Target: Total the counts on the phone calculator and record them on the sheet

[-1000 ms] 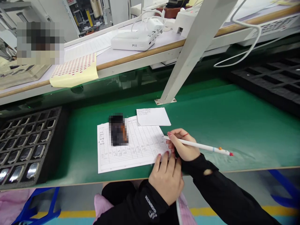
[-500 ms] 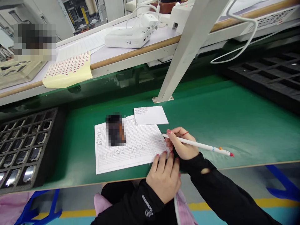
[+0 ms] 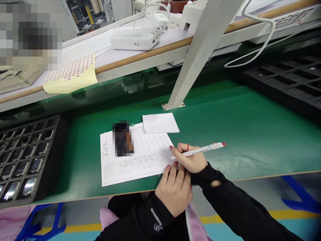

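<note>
- Currently, the right hand (image 3: 192, 162) pinches a white pen (image 3: 204, 149) between closed fingers, its tip at the right side of the printed sheet (image 3: 146, 145); whether it touches paper cannot be told.
- The left hand (image 3: 174, 191) lies palm down, fingers extended and grasping nothing, on the sheet's near right corner.
- The sheet lies on the green tabletop (image 3: 250, 140), with a blurred dark item (image 3: 122, 139) on it and a small note paper (image 3: 161, 124) overlapping its far edge.
- Done, judging by the marks: handwriting fills a band of cells across the lower grid, reaching toward the pen.
- Remaining: many cells above look blank; whether they need entries is unclear.
</note>
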{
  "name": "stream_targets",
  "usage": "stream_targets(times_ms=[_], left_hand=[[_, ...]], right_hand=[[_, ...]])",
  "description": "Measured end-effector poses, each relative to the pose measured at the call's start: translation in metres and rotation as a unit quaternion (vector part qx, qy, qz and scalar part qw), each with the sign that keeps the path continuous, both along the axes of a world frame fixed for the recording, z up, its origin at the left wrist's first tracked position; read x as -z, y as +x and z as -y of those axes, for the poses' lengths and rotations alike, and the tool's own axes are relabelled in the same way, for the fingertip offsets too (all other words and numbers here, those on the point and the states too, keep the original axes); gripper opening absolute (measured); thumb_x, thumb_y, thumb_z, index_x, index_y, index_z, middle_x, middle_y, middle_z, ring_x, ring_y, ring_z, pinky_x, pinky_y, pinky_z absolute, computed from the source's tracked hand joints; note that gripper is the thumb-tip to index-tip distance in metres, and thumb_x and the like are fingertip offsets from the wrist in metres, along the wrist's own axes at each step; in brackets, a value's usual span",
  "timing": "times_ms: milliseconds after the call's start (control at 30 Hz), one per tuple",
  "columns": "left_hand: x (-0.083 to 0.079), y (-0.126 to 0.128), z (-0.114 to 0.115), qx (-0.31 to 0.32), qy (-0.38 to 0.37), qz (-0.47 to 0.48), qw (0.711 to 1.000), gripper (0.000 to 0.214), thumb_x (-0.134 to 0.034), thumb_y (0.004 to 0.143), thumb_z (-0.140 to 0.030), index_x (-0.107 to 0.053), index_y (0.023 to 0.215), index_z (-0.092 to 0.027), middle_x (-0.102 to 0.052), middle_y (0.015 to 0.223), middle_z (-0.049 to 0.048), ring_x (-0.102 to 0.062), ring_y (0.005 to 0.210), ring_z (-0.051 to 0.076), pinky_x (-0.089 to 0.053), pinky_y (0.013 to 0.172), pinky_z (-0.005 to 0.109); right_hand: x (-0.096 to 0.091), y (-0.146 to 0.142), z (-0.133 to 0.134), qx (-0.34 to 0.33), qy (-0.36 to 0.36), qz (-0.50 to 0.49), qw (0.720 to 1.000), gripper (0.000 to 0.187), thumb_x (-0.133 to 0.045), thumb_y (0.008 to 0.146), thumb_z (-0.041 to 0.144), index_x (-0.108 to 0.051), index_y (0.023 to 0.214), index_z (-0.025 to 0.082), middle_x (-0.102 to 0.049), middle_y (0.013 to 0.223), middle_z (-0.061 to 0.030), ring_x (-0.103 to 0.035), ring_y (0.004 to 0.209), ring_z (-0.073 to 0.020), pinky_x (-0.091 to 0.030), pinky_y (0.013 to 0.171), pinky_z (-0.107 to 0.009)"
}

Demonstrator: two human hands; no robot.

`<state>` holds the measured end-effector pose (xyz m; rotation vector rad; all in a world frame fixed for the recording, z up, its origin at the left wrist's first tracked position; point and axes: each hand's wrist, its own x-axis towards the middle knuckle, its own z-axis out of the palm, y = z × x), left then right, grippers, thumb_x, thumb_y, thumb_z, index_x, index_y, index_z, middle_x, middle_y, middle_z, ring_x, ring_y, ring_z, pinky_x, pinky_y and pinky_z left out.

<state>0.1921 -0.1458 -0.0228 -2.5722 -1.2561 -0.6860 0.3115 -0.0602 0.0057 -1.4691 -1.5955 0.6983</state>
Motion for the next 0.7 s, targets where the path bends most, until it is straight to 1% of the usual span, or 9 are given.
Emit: stream_targets(times_ms=[100, 233, 333, 500, 633, 700], left_hand=[[0.0005, 0.0008, 0.0001, -0.003, 0.001, 0.013, 1.000, 0.041, -0.051, 0.085, -0.031, -0.060, 0.122, -0.014, -0.055, 0.135, 0.0072, -0.044, 0.131, 0.024, -0.032, 0.113, 0.037], [0.0014, 0.0017, -0.0002, -0.006, 0.003, 0.018, 1.000, 0.037, -0.053, 0.084, -0.031, -0.063, 0.116, -0.015, -0.058, 0.131, 0.0072, -0.045, 0.130, 0.024, -0.033, 0.112, 0.037], [0.0015, 0.0017, -0.0005, -0.006, 0.003, 0.019, 1.000, 0.037, -0.054, 0.084, -0.031, -0.063, 0.116, -0.016, -0.058, 0.131, 0.0068, -0.045, 0.130, 0.024, -0.034, 0.112, 0.037], [0.0015, 0.0017, -0.0004, -0.006, 0.004, 0.019, 1.000, 0.038, -0.053, 0.084, -0.031, -0.062, 0.118, -0.015, -0.057, 0.133, 0.0066, -0.044, 0.131, 0.025, -0.034, 0.111, 0.037], [0.0010, 0.0018, 0.0003, -0.006, 0.002, 0.018, 1.000, 0.040, -0.051, 0.086, -0.031, -0.060, 0.122, -0.015, -0.053, 0.137, 0.0070, -0.043, 0.132, 0.025, -0.034, 0.112, 0.037], [0.0007, 0.0018, 0.0006, -0.007, -0.005, 0.016, 1.000, 0.041, -0.051, 0.086, -0.030, -0.059, 0.123, -0.015, -0.052, 0.138, 0.0069, -0.041, 0.133, 0.025, -0.034, 0.112, 0.037]], right_hand=[[0.0005, -0.0006, -0.0017, -0.016, 0.019, 0.023, 0.999, 0.042, -0.053, 0.080, 0.038, -0.033, 0.048, 0.021, -0.033, 0.041, 0.0056, -0.031, 0.040, -0.0070, -0.030, 0.042, -0.022], [0.0016, -0.0018, -0.0026, -0.011, 0.044, 0.047, 0.998, 0.039, -0.052, 0.079, 0.035, -0.032, 0.048, 0.021, -0.033, 0.040, 0.0060, -0.030, 0.040, -0.0069, -0.029, 0.041, -0.022], [0.0015, -0.0016, -0.0022, -0.019, 0.044, 0.061, 0.997, 0.038, -0.051, 0.077, 0.033, -0.030, 0.048, 0.021, -0.031, 0.040, 0.0061, -0.029, 0.039, -0.0069, -0.029, 0.041, -0.022], [0.0006, -0.0014, 0.0005, 0.023, 0.031, 0.037, 0.999, 0.038, -0.052, 0.078, 0.033, -0.031, 0.049, 0.021, -0.031, 0.042, 0.0061, -0.029, 0.042, -0.0075, -0.029, 0.043, -0.023], [0.0008, -0.0024, 0.0022, 0.049, 0.026, 0.021, 0.998, 0.039, -0.052, 0.079, 0.032, -0.029, 0.050, 0.021, -0.030, 0.044, 0.0060, -0.029, 0.045, -0.0079, -0.028, 0.045, -0.024], [0.0012, -0.0029, 0.0026, 0.051, 0.024, 0.018, 0.998, 0.039, -0.052, 0.080, 0.032, -0.029, 0.050, 0.021, -0.030, 0.045, 0.0058, -0.029, 0.045, -0.0081, -0.028, 0.045, -0.024]])
